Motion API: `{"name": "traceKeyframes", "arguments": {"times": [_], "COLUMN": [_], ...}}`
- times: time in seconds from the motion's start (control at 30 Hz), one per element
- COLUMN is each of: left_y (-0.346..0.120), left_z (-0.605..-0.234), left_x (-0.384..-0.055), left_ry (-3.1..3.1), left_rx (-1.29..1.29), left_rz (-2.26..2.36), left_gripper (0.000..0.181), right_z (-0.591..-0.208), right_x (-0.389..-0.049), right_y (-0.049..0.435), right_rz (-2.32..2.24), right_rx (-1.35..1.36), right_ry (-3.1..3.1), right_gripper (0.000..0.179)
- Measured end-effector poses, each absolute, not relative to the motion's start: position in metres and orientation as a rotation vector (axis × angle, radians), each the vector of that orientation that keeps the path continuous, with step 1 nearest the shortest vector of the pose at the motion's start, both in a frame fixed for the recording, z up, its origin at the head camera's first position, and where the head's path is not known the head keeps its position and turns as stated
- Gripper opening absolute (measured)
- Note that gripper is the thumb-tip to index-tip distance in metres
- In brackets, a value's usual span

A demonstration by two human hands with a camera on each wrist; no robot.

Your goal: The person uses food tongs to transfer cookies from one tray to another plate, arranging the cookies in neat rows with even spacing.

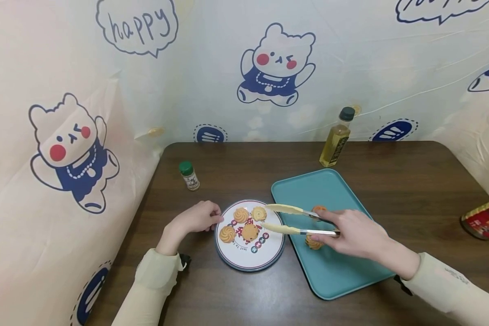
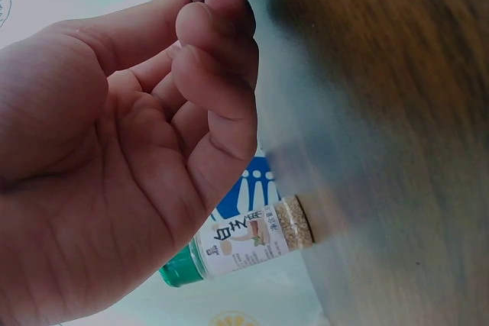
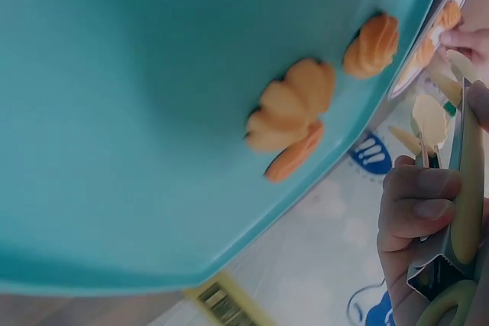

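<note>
My left hand [image 1: 197, 216] pinches the left rim of the white plate [image 1: 236, 254], thumb above the curled fingers. Several cookies sit on the plate, including a swirled cookie [image 1: 227, 234] nearest that hand. My right hand [image 1: 360, 233] grips tongs [image 1: 285, 228] with pale yellow tips. Those tips reach over the plate's right edge, spread apart with nothing between them, close to a pale cookie [image 1: 259, 213]. Under the right hand lies a teal tray [image 1: 334, 276]. The right wrist view shows a flower-shaped cookie [image 3: 290, 104] and others near the tray's edge; the hand partly hides them in the head view.
A green-capped sesame jar [image 1: 189, 176] stands behind the left hand. Behind the tray is an oil bottle [image 1: 335, 140] with a dark cap. A red can [image 1: 486, 219] lies at the far right of the brown table [image 1: 236, 167]. Printed sheeting hangs around the table.
</note>
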State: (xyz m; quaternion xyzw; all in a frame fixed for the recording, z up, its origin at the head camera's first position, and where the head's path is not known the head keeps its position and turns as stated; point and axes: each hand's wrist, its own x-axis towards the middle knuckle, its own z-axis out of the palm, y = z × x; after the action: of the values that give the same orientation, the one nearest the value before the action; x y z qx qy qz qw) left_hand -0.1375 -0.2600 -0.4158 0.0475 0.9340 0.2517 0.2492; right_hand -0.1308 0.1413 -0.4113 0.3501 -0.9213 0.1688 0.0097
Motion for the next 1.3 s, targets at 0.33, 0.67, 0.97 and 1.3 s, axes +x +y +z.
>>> {"name": "traceKeyframes", "arguments": {"times": [0.33, 0.67, 0.97, 1.3], "left_y": [-0.262, -0.265, -0.264, -0.263], "left_z": [-0.418, -0.420, -0.420, -0.419], "left_x": [-0.139, -0.139, -0.138, -0.140], "left_ry": [2.537, 2.538, 2.535, 2.538], "left_rx": [0.131, 0.135, 0.150, 0.139], "left_rz": [0.703, 0.705, 0.721, 0.709], "left_gripper": [0.009, 0.009, 0.009, 0.009], "right_z": [-0.407, -0.407, -0.406, -0.409], "right_x": [-0.133, -0.131, -0.129, -0.127], "right_y": [0.178, 0.202, 0.218, 0.234], "right_rz": [0.468, 0.453, 0.450, 0.421], "right_rx": [0.904, 0.810, 0.744, 0.700], "right_ry": [-2.951, -2.988, -3.050, -3.090], "right_gripper": [0.068, 0.069, 0.074, 0.075]}}
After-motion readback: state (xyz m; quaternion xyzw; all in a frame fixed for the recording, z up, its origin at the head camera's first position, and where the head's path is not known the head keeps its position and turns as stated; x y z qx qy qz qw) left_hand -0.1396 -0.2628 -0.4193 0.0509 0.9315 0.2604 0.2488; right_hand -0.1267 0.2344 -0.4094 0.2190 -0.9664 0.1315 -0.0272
